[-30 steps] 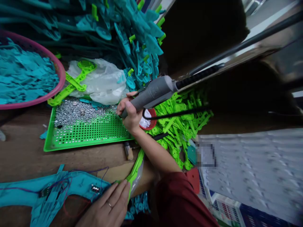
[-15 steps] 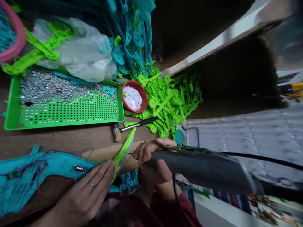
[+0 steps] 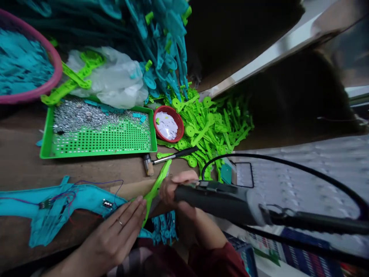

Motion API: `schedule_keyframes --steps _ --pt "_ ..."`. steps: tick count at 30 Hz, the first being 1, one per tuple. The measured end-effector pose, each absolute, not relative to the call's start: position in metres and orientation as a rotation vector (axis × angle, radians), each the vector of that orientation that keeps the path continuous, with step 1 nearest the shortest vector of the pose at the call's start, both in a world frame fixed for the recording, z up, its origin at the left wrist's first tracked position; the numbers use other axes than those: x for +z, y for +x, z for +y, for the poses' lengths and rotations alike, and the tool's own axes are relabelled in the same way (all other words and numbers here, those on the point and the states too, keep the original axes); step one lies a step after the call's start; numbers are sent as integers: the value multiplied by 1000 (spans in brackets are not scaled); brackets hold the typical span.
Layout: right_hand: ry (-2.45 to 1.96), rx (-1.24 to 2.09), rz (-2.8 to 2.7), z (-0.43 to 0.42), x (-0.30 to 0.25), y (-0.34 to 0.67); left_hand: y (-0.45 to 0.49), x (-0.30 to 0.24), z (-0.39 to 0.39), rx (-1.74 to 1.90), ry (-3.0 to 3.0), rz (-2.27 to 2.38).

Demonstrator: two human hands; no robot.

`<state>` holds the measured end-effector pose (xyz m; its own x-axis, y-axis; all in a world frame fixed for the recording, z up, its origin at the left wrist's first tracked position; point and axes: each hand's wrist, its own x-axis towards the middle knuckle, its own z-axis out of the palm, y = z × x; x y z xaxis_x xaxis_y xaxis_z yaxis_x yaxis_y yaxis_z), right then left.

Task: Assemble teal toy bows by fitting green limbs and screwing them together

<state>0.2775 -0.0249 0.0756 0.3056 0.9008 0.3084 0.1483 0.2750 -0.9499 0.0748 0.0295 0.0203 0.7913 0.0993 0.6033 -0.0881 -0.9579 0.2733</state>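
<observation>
My left hand lies palm down with its fingers stretched out. The fingertips press on a long bright green plastic part, which lies over the end of a blue plastic shell fitted with wires and a small metal piece. The thumb is hidden. Wrapped in my right hand is a dark electric screwdriver, lying almost level. Its front end points left at the green part, close to its edge; whether the tip touches cannot be made out. Just beyond, a hammer rests on the bench.
A green perforated tray holds many screws. Beside it stand a red bowl of small white pieces and a heap of green parts. Blue parts hang behind. A pink-rimmed basket is at left. A black cable loops at right.
The screwdriver in my right hand has moved left, closer to the green part, and its cable now arcs above it. My left hand stays on the part. The view has shifted left.
</observation>
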Motion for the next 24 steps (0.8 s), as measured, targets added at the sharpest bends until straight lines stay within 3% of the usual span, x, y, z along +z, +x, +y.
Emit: schedule_keyframes --steps 3,10,24 --pt "-942 583 -1122 27 93 283 79 21 29 958 2697 17" --pt "-1037 443 -892 160 65 283 82 18 31 910 2681 76" --pt "-1172 453 -891 169 45 285 77 18 31 907 2676 112"
